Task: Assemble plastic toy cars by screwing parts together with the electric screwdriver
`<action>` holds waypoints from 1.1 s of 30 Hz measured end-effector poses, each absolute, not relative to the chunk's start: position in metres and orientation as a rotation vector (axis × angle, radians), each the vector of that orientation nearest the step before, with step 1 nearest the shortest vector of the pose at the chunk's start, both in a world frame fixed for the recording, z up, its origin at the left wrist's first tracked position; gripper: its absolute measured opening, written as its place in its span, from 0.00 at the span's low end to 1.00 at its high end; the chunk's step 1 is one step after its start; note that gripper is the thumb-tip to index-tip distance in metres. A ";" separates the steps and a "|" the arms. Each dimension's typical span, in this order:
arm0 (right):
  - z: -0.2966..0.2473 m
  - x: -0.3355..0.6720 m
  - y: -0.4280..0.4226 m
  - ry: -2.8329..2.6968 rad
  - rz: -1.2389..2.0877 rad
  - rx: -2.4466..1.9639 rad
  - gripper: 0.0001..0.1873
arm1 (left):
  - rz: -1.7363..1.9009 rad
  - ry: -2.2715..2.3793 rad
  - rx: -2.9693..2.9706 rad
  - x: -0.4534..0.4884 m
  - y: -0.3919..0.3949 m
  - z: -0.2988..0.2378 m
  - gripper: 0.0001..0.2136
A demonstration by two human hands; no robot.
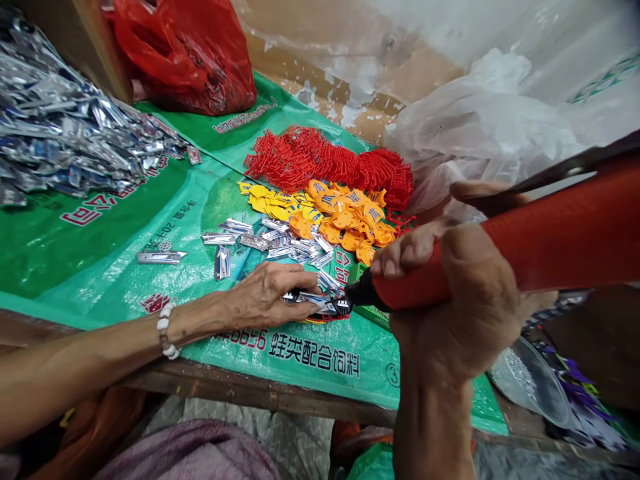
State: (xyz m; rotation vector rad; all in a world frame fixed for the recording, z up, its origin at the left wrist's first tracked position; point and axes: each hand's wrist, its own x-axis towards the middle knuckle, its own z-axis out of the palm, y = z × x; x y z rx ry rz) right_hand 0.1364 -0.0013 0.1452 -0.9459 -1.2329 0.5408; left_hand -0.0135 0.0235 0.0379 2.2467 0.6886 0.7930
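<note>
From my remote seat, my left hand point(265, 299), fingers pinching, holds a shiny silver, black-ended piece point(317, 304) at the green-sheeted wooden desk's point(225, 393) near middle; my right hand's point(463, 307) fingers grip a red, black-nosed tool point(545, 243) beside it. Heaped silver strips point(75, 133), far left, suggest much remains.

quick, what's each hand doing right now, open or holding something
Left hand: closed, holding a small silver-and-black piece.
Right hand: closed, grip wrapped around a red tool.
</note>
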 end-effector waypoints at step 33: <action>0.138 0.151 0.004 -1.052 0.588 -0.808 0.11 | 0.864 0.731 2.249 -0.009 0.031 0.032 0.10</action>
